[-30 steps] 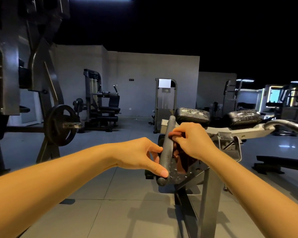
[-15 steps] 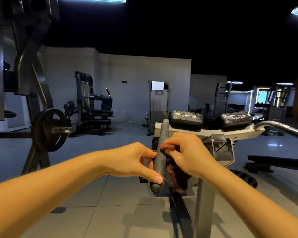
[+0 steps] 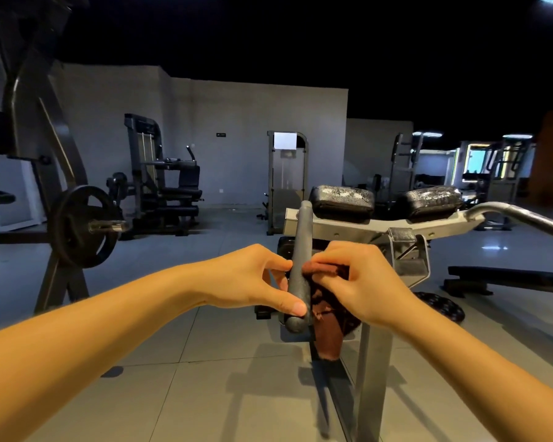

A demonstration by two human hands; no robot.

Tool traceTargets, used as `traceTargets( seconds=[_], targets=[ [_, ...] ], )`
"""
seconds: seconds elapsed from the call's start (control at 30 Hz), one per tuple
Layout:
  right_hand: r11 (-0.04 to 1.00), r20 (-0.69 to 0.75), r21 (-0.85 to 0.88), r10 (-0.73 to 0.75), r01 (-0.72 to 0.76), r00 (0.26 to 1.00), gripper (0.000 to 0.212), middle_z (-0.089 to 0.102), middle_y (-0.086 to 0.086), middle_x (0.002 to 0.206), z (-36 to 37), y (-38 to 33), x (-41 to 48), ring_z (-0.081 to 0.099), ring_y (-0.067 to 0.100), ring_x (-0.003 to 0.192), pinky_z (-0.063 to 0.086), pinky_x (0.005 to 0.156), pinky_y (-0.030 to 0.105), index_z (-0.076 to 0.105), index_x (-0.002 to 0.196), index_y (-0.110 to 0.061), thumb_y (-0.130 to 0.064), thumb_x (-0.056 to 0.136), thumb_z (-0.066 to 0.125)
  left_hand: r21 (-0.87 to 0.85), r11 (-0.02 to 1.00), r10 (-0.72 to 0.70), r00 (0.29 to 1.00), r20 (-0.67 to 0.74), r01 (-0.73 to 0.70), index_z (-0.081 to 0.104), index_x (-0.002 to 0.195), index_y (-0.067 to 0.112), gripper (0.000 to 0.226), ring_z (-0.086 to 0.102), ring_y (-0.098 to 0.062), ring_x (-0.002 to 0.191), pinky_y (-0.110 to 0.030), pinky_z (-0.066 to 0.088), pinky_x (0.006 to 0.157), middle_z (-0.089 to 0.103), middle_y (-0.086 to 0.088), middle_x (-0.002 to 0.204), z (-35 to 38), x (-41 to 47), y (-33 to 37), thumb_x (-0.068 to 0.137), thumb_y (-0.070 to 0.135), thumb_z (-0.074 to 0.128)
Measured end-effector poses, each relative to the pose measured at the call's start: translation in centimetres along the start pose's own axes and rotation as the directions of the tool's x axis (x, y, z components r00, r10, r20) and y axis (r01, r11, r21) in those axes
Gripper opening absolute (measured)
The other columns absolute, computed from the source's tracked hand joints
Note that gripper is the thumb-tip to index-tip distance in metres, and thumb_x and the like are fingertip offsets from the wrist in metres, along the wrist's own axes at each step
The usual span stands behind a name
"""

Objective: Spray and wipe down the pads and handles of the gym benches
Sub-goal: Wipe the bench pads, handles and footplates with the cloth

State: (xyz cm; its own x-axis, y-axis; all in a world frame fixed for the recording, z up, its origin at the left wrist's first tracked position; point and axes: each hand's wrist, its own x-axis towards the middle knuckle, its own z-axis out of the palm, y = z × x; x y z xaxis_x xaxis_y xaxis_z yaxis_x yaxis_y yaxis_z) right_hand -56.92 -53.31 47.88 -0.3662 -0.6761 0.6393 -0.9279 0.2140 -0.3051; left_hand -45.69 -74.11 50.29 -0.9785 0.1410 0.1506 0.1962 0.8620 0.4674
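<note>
At the near end of the machine's grey handle point(image 3: 300, 244), left hand point(image 3: 253, 279) grips the bar, thumb pressed near its tip. Right hand point(image 3: 361, 282) pinches a brown cloth point(image 3: 329, 333) against the handle's right side; the cloth's tail hangs below. Two black pads point(image 3: 342, 197) sit beyond, on the pale frame point(image 3: 339, 226).

No readable text anywhere in view. Small dark sign point(image 3: 221, 134) on far grey wall: too small to read. White panel point(image 3: 284, 140) atop machine point(image 3: 287, 186) mid-room: pale, nothing legible on it. Plate point(image 3: 83, 226) at left: any lettering lost in dim light.
</note>
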Motion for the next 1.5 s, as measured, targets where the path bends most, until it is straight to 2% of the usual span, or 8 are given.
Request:
traceTargets(
  seconds=[0.1,0.27,0.43,0.63,0.83,1.1,1.33,1.5],
  targets=[
    [0.992,-0.032,-0.11,0.053,-0.056,0.998,0.02,0.07,-0.01,0.104,0.4,1.1,3.7,0.063,0.01,0.095,0.053,0.087,0.03,0.078,0.11,-0.03,-0.021,0.097,0.067,-0.022,1.0,-0.009,1.0,-0.005,0.009,0.071,0.123,0.018,0.055,0.064,-0.024,0.088,-0.027,0.055,0.076,0.07,0.01,0.099,0.0,-0.1,0.1,0.081,0.054,0.076],
    [0.965,-0.105,-0.194,0.16,-0.178,0.982,0.02,0.072,-0.002,0.111,0.8,2.5,8.3,0.065,0.021,0.102,0.054,0.09,0.036,0.078,0.112,-0.026,-0.02,0.099,0.065,-0.006,1.0,0.003,1.0,0.001,-0.003,0.069,0.129,0.019,0.055,0.06,0.012,0.079,-0.006,0.045,0.069,0.063,0.02,0.094,0.0,0.2,-0.2,0.084,0.05,0.074],
    [0.995,-0.073,-0.059,0.07,-0.074,0.995,0.02,0.067,-0.011,0.093,0.6,0.1,2.0,0.062,0.01,0.088,0.052,0.08,0.03,0.079,0.107,-0.027,-0.016,0.096,0.067,-0.061,0.998,0.016,1.0,-0.011,-0.016,0.069,0.128,0.026,0.061,0.063,-0.014,0.084,-0.017,0.051,0.074,0.068,0.007,0.099,0.3,-0.2,-0.1,0.077,0.06,0.072],
    [0.984,-0.039,-0.158,0.071,-0.076,0.997,0.021,0.069,-0.009,0.104,0.4,0.5,3.7,0.061,0.01,0.095,0.051,0.086,0.029,0.077,0.113,-0.031,-0.021,0.098,0.065,-0.075,0.997,0.026,1.0,-0.014,-0.027,0.069,0.127,0.022,0.058,0.061,-0.011,0.081,-0.018,0.051,0.076,0.07,-0.004,0.104,0.3,0.0,-0.3,0.08,0.057,0.073],
    [0.974,-0.1,-0.139,0.164,-0.177,0.981,0.02,0.071,-0.005,0.105,0.9,1.9,7.0,0.065,0.017,0.099,0.054,0.088,0.033,0.078,0.111,-0.027,-0.019,0.098,0.066,-0.117,0.993,-0.026,0.998,-0.059,0.019,0.068,0.129,0.011,0.073,0.06,0.011,0.081,-0.012,0.044,0.079,0.06,0.018,0.1,0.8,-0.3,-0.6,0.076,0.06,0.072],
    [1.0,-0.03,-0.013,-0.01,0.009,1.0,0.021,0.068,-0.01,0.092,0.2,-0.6,0.1,0.065,0.008,0.086,0.054,0.079,0.031,0.079,0.105,-0.03,-0.016,0.093,0.07,-0.186,0.982,0.029,0.995,-0.095,-0.046,0.07,0.122,0.01,0.062,0.061,-0.008,0.077,-0.016,0.047,0.072,0.071,-0.006,0.103,1.4,-0.4,-1.0,0.08,0.055,0.077],
    [0.964,-0.116,-0.185,0.171,-0.191,0.978,0.019,0.072,-0.003,0.108,1.1,2.4,8.3,0.065,0.021,0.1,0.053,0.088,0.032,0.079,0.111,-0.027,-0.021,0.099,0.065,-0.124,0.992,-0.013,0.998,-0.056,0.006,0.07,0.125,0.011,0.07,0.064,0.0,0.081,-0.016,0.047,0.079,0.067,0.023,0.102,1.1,-0.6,-0.6,0.076,0.062,0.073],
    [0.997,-0.07,-0.052,0.045,-0.048,0.997,0.021,0.067,-0.011,0.092,0.6,-0.5,0.6,0.062,0.007,0.088,0.053,0.08,0.031,0.079,0.107,-0.029,-0.016,0.094,0.069,-0.138,0.99,0.01,0.998,-0.058,-0.018,0.073,0.12,0.015,0.056,0.062,0.004,0.082,-0.013,0.046,0.077,0.071,0.002,0.105,0.9,-0.6,-0.4,0.08,0.055,0.075]
  ],
)
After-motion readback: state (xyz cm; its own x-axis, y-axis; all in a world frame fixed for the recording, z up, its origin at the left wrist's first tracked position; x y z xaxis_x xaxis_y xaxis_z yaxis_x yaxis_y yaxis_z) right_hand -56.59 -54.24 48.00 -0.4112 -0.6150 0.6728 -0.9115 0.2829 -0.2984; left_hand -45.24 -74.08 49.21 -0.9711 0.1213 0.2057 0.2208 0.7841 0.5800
